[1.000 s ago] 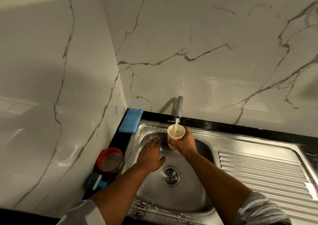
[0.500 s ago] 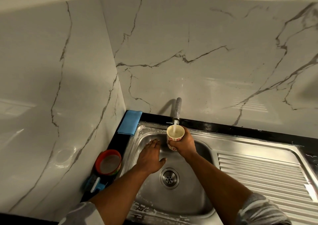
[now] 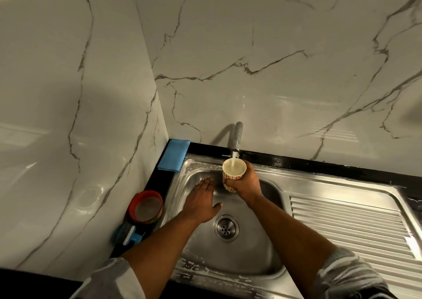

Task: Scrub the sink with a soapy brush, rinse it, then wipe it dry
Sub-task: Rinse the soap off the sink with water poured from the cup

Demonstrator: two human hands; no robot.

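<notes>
Under the running tap [image 3: 236,138], my right hand [image 3: 247,185] is wrapping its fingers round the filling cup [image 3: 228,175]. My left hand [image 3: 201,202] is resting flat, fingers straight, inside the sink [image 3: 258,248]. I'm judging this the rinse step, and next I should be tipping the water over its sudsy rim.

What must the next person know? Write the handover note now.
The right hand grips the cup under the running tap; water pours into it.
The left hand is open, fingers straight, low in the sink; contact unclear.
The brush lies on the counter left of the sink, next to a red-rimmed tub. The cloth lies at the back left corner.
Done: scrubbing, judging by the suds on the front rim.
Left: rinse off the suds, shut the tap, wipe dry with the cloth.
</notes>
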